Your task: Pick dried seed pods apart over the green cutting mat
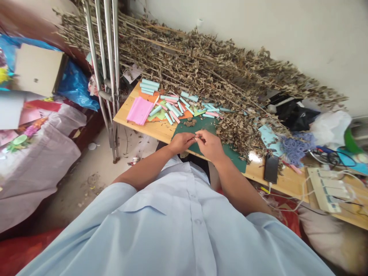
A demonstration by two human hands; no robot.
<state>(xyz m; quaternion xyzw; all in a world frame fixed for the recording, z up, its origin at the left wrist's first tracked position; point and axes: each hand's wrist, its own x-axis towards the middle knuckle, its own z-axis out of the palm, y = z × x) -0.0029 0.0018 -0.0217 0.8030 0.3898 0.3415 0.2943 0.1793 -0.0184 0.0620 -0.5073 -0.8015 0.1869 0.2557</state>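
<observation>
My left hand and my right hand meet above a dark green cutting mat. Their fingertips pinch a small thin piece, too small to identify. Just beyond the hands lies a little heap of crumbled dried leaves. Farther left on the wooden table are a pink paper sheet and several rolled pale blue and pink paper tubes. A large mass of dried leafy branches covers the back of the table.
Metal crutches stand at the table's left end. To the right are a black phone, purple-blue yarn and a white power strip with cables. A cloth-covered bed lies to the left, with litter on the floor.
</observation>
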